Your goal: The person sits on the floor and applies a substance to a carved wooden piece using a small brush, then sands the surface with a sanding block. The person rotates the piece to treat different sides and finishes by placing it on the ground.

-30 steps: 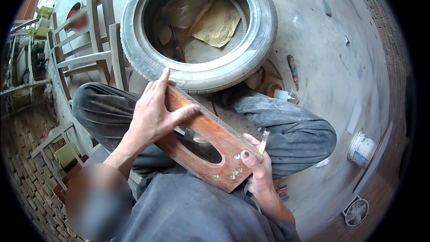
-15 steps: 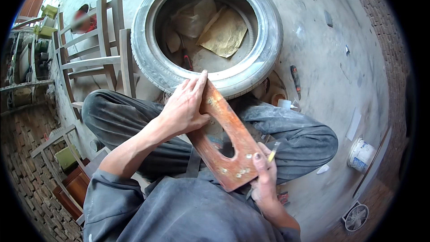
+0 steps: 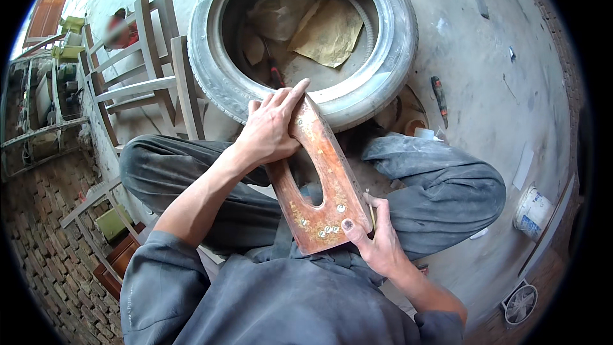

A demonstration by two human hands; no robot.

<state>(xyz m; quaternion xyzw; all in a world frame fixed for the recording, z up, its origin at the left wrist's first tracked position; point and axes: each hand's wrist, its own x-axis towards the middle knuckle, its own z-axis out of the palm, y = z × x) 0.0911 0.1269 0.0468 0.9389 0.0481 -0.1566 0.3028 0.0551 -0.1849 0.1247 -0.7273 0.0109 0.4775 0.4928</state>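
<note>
"Where's the reddish wooden piece (image 3: 336, 176)?"

"Slanted between the bent trouser legs (image 3: 444, 195), its upper end near the tyre (image 3: 214, 70)."

"And the hands?"

"The left hand (image 3: 269, 129) curls round its upper end, forefinger extended; the right hand (image 3: 380, 244) pinches its lower right corner, thumb on the face, a thin stick (image 3: 371, 209) beside the fingers."

"Does wood meet tyre?"

"I can't tell."

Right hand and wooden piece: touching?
Touching: the head view shows the right hand with its thumb on the wooden piece, overlapping its face near the lower right corner.
</note>
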